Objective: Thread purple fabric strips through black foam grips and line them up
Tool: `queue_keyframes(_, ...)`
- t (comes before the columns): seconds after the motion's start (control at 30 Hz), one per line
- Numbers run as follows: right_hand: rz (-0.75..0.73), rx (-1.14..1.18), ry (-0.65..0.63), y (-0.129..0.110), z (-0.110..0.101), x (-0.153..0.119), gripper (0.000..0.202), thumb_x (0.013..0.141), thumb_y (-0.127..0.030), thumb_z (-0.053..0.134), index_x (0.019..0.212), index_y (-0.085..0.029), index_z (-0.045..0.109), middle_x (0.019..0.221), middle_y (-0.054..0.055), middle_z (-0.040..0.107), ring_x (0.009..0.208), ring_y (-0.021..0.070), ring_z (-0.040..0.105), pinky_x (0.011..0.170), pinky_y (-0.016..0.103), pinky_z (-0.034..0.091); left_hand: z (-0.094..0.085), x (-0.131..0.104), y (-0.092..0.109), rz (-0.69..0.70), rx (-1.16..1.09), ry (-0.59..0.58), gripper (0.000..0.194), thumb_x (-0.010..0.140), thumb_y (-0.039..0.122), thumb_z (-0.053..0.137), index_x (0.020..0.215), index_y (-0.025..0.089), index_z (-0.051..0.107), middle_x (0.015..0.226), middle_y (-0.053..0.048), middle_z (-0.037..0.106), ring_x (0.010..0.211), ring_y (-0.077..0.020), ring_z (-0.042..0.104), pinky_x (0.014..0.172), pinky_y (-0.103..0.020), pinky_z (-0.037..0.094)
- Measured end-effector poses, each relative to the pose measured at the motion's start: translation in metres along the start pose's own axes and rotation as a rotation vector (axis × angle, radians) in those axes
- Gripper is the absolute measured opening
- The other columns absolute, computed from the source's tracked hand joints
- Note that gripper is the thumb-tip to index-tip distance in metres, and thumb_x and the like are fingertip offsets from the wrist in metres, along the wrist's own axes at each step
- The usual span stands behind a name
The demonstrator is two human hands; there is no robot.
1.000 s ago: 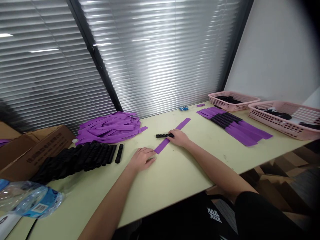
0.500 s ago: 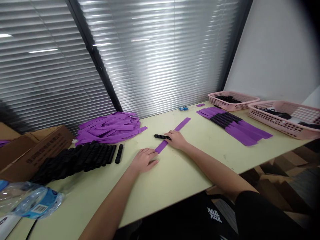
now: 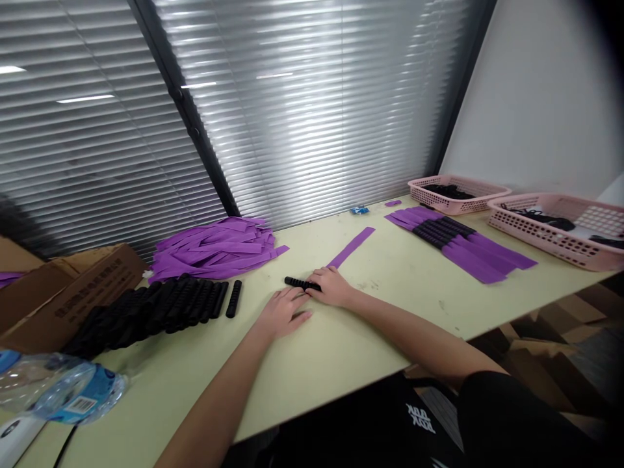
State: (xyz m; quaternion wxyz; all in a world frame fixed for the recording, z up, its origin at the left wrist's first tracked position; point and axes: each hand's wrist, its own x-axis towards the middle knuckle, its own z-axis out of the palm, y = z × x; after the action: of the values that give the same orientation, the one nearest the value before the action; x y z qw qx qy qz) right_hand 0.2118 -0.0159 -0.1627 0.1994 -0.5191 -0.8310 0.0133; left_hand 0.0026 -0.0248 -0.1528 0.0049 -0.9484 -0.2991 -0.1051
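Observation:
A purple strip point(image 3: 351, 248) lies slantwise on the table, its near end hidden under my hands. Across that end sits a short black ribbed tube point(image 3: 295, 282). The fingers of my right hand point(image 3: 333, 286) are closed over the tube's right part. My left hand point(image 3: 281, 314) rests flat on the table just to the left, its fingertips at the tube and its thumb stretched apart. Further left, a single black tube lies beside a heap of similar black tubes point(image 3: 160, 304). Behind them is a pile of loose purple strips point(image 3: 214, 250).
At the right, several purple strips with black tubes round their middles point(image 3: 443, 232) lie side by side. Two pink baskets point(image 3: 550, 237) holding black items stand beyond. A cardboard box point(image 3: 97, 286) and a plastic bottle point(image 3: 73, 390) are at the left; a small blue packet point(image 3: 359, 210) lies near the blinds.
My right hand has slid the black tube along the purple strip toward me and left, up to my left hand's fingertips. My left hand has hardly moved.

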Motion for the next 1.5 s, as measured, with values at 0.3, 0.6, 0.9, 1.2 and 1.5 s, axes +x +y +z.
queue_keyframes(0.3,-0.02,0.166,0.015,0.003,-0.003,0.001,0.018,0.084,-0.032,0.06,0.079,-0.016,0.063,0.078,0.004,0.063,0.076,0.016,0.055,0.067,0.026,0.036,0.001,0.0,0.001,-0.004,-0.009,0.004,0.042,0.092,0.045,0.045,0.127,0.024,0.053,0.129,-0.008,0.052,0.117,-0.0268,0.048,0.099,-0.044,0.04)
queue_keyframes(0.6,-0.125,0.231,-0.015,0.009,-0.004,0.002,0.017,0.084,-0.031,0.06,0.079,-0.016,0.065,0.076,0.004,0.062,0.078,0.0157,0.056,0.069,0.025,0.038,0.002,0.002,0.002,0.017,-0.016,0.024,0.034,0.094,0.041,0.041,0.118,0.024,0.059,0.113,-0.007,0.056,0.107,-0.0234,0.051,0.094,-0.04,0.042)
queue_keyframes(0.9,-0.115,0.15,-0.047,0.012,-0.003,0.006,0.02,0.088,-0.033,0.057,0.085,-0.017,0.07,0.081,0.004,0.066,0.08,0.0144,0.058,0.074,0.024,0.041,-0.001,0.006,0.004,-0.043,-0.136,0.029,0.035,0.094,0.041,0.041,0.115,0.024,0.063,0.107,-0.006,0.056,0.1,-0.021,0.054,0.093,-0.038,0.043)
queue_keyframes(1.2,0.268,-0.089,0.028,0.064,-0.009,0.019,0.025,0.089,-0.034,0.054,0.096,-0.017,0.07,0.096,0.009,0.065,0.087,0.0195,0.059,0.079,0.029,0.04,-0.003,0.009,0.006,-0.062,-0.232,0.072,0.033,0.094,0.039,0.043,0.111,0.024,0.066,0.114,-0.005,0.06,0.108,-0.0215,0.053,0.098,-0.038,0.042)
queue_keyframes(1.5,0.502,-0.181,0.092,0.102,-0.016,0.019,0.027,0.092,-0.029,0.048,0.101,-0.014,0.068,0.098,0.013,0.064,0.092,0.0247,0.058,0.079,0.034,0.038,-0.002,0.009,0.006,-0.051,-0.253,0.074,0.033,0.095,0.04,0.041,0.11,0.024,0.065,0.117,-0.004,0.064,0.111,-0.0206,0.055,0.099,-0.039,0.042)
